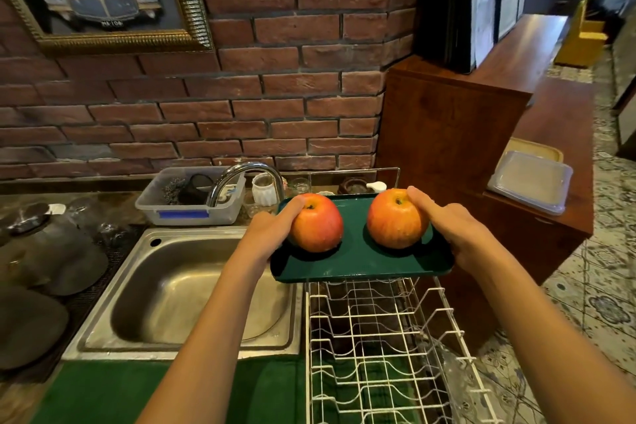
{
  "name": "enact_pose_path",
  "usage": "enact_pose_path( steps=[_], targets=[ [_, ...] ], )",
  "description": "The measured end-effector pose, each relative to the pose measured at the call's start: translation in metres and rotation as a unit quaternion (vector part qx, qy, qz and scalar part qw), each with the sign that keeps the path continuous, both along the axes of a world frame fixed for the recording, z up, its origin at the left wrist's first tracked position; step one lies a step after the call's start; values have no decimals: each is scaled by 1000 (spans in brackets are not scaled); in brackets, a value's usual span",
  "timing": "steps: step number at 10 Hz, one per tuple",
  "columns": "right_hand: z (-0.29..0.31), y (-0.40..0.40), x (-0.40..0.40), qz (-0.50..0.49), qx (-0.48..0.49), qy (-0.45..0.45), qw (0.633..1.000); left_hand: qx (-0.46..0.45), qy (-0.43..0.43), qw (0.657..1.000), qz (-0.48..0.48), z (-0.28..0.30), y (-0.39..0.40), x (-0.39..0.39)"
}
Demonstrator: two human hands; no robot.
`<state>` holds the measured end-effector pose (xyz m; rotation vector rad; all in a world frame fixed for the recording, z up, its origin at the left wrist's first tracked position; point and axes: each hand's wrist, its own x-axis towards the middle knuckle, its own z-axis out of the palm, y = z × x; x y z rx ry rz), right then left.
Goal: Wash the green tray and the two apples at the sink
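Now both hands, left hand [272, 234] and right hand [454, 234], grip the green tray [358, 258] above the drying rack [378, 337], thumbs pinning each apple [318, 222]. Tilting it toward the sink [192, 286] could roll an apple off.

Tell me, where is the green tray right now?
In the head view, the green tray is held up by the left hand and right hand, above the wire dish rack, right of the sink.
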<state>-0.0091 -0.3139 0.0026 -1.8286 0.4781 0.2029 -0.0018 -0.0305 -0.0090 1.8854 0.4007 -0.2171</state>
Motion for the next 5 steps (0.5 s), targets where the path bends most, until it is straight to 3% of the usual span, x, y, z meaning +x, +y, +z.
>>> enact_pose_path(
  steps=[3, 4, 5],
  targets=[
    [-1, 0, 0, -7, -21, -8, 1000, -9, 5, 1000, -6, 1, 1, -2],
    [9, 7, 4, -4, -98, -71, 993, 6, -15, 1000, -5, 1, 8, 1],
    [35, 20, 4, -21, -186, -230, 955, 61, -133, 989, 36, 15, 12, 1]
  ],
)
